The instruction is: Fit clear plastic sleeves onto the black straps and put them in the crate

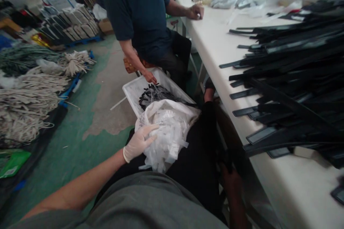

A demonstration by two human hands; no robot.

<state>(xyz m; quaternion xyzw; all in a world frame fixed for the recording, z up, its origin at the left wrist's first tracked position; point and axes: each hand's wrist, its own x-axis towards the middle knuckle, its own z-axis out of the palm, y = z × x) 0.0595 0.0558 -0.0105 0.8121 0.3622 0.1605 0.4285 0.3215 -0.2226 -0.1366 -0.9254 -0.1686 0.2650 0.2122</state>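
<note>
My left hand, in a thin whitish glove, rests on the left side of a white sack on my lap, fingers apart and touching clear plastic pieces. The pieces fill the sack and spill over its near edge. In the shadow beside my right thigh, below the table edge, is my right forearm; its hand is too dark and blurred to make out. Beyond the sack, a white crate holds thin black strips.
A person in a dark shirt sits opposite, one hand over the crate, the other on the white table. Black straps are piled on the table at right. Bundles of pale cord lie on the floor at left.
</note>
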